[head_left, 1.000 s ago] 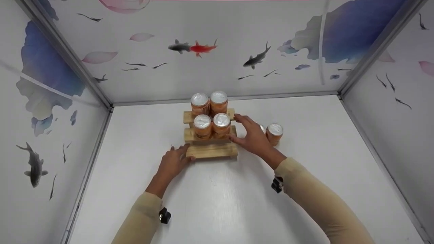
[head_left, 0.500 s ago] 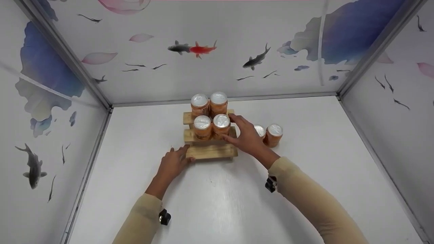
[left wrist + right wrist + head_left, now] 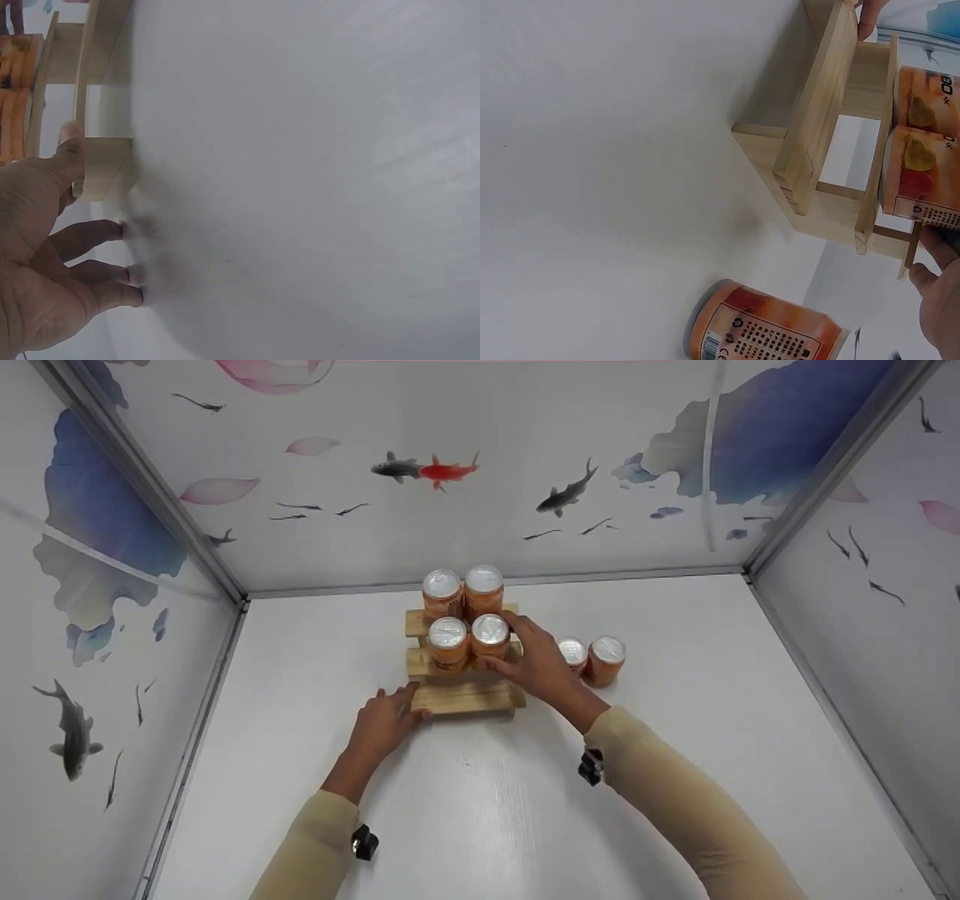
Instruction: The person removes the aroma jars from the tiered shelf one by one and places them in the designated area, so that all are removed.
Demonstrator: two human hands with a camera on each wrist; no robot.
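At the left end of the wooden rack (image 3: 465, 701), the lowest tier is pinched by the left hand (image 3: 381, 724), its thumb laid on top and a finger tucked beneath. At the rack's right side, the middle tier's right can (image 3: 487, 645) is bracketed by the right hand (image 3: 547, 664), narrowly spread; whether it is gripped or merely touched cannot be told. That tier is shared with a left can (image 3: 448, 651), the two side by side and upright; behind them, the rack's top tier is occupied by a back-left can (image 3: 442, 598) and a back-right can (image 3: 484, 594). To the rack's right, a near can (image 3: 574, 652) and a far can (image 3: 606, 661) are stood on the table (image 3: 465, 810). The step in hand is judged to be the adjusting of the middle pair; next, gentle sideways pressure or clean finger clearance seems called for, with the rack braced.
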